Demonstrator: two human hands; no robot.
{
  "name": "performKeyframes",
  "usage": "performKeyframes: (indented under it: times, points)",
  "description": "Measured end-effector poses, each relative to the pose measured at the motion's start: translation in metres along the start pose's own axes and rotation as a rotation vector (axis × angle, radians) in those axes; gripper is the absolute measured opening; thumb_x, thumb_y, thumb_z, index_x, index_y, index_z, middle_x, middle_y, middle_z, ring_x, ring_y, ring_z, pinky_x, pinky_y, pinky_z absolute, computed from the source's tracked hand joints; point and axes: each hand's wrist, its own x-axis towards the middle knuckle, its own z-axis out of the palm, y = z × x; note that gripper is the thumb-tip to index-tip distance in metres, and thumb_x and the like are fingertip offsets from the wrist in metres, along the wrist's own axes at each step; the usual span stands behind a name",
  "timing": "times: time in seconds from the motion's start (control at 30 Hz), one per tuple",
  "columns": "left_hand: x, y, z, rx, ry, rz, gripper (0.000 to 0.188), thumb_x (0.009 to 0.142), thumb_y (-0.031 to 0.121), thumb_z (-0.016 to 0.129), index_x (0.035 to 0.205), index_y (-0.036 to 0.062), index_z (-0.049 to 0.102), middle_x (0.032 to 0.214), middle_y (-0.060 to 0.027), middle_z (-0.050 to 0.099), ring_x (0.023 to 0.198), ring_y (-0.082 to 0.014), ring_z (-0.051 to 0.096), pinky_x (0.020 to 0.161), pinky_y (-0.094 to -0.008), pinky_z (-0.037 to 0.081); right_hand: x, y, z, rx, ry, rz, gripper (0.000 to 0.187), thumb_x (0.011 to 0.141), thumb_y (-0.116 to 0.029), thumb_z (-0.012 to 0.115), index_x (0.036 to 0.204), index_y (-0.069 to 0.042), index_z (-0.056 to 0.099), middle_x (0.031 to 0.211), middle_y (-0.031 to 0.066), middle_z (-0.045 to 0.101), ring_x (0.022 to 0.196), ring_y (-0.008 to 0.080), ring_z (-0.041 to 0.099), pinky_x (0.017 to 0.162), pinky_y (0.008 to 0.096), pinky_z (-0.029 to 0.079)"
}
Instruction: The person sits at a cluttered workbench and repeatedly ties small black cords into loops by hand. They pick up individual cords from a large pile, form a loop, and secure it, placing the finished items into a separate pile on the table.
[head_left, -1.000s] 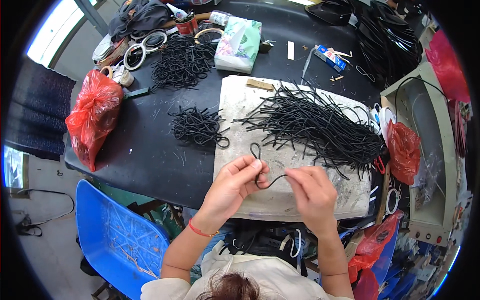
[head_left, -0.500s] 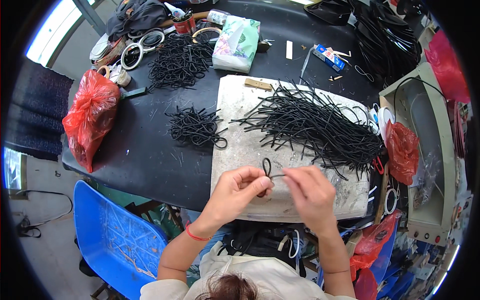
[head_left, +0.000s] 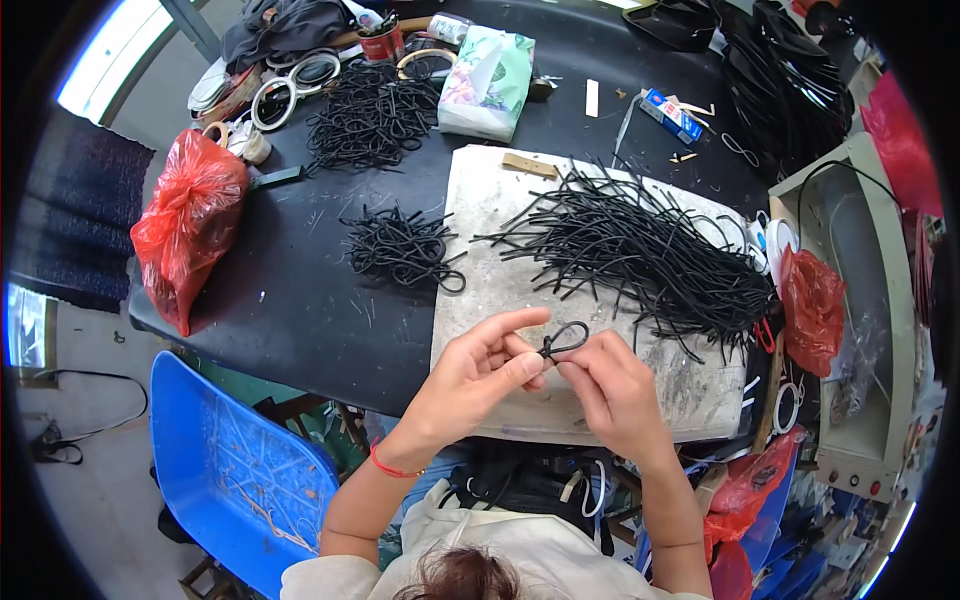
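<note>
Between my hands is a thin black cord (head_left: 571,337) bent into a loop, with what looks like a knot at its left end. My left hand (head_left: 487,365) pinches the knotted end between thumb and fingers, its index finger stretched out above. The fingers of my right hand (head_left: 612,385) are closed on the cord just below the loop. Beyond them, a large heap of straight black cords (head_left: 640,260) lies on the pale board (head_left: 500,310). Left of the board sits a small pile of looped black cords (head_left: 400,245).
Farther back lie another pile of looped cords (head_left: 370,115), a floral tissue pack (head_left: 487,85) and a blue box (head_left: 670,117). A red plastic bag (head_left: 190,225) stands at the table's left. The blue chair (head_left: 235,480) is below it. A grey metal machine (head_left: 850,440) stands right.
The loop, upright before, now leans right toward my right hand. My right hand has shifted slightly down and left, closer to my left. My left index finger has lifted and straightened.
</note>
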Motion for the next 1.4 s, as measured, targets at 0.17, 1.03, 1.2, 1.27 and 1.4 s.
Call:
performKeyframes:
  times: [0.17,1.03,1.2,1.27,1.4]
  points:
    - [0.002,-0.010,-0.006,0.157,0.110,0.062,0.023,0.087,0.008,0.053,0.108,-0.0023,0.054,0.083,-0.0016,0.056,0.075,-0.0068,0.052,0.071,-0.0217,0.045,-0.009,-0.006,0.004,-0.086,-0.033,0.009,0.021,0.074,0.004,0.058,0.094,-0.001,0.059,0.077,0.0113,0.054,0.069,0.0221,0.054,0.060,0.0298,0.044]
    - [-0.002,-0.015,0.016,0.183,0.316,0.175,0.016,0.076,-0.004,0.060,0.092,-0.0045,0.058,0.090,-0.0086,0.061,0.084,-0.0112,0.057,0.075,-0.0222,0.045,-0.005,-0.004,0.016,0.899,0.058,0.638,0.014,0.080,-0.014,0.064,0.079,-0.002,0.057,0.067,-0.0031,0.053,0.059,0.0021,0.046,0.050,0.0175,0.037]
    - [0.001,-0.018,0.011,0.119,0.339,0.205,0.014,0.075,-0.006,0.060,0.089,-0.0041,0.058,0.088,-0.0086,0.061,0.080,-0.0111,0.057,0.074,-0.0225,0.045,-0.002,0.005,0.020,0.858,-0.054,0.487,0.013,0.079,-0.013,0.062,0.075,-0.004,0.055,0.065,-0.0061,0.049,0.057,0.0012,0.041,0.049,0.0172,0.033]
    - [0.001,-0.019,0.014,0.110,0.319,0.181,0.015,0.075,-0.006,0.060,0.089,-0.0038,0.058,0.087,-0.0081,0.061,0.079,-0.0106,0.057,0.073,-0.0219,0.045,-0.005,0.009,0.016,0.874,-0.085,0.484,0.014,0.079,-0.014,0.063,0.074,-0.004,0.055,0.065,-0.0056,0.049,0.057,0.0015,0.042,0.050,0.0171,0.033]
    - [0.002,-0.022,0.021,0.216,0.310,0.260,0.016,0.075,-0.006,0.061,0.090,-0.0033,0.057,0.085,-0.0071,0.060,0.079,-0.0096,0.056,0.071,-0.0212,0.045,-0.005,0.005,0.010,1.013,-0.060,0.572,0.018,0.078,-0.017,0.064,0.075,-0.003,0.054,0.065,-0.0041,0.051,0.058,0.0025,0.043,0.052,0.0175,0.035]
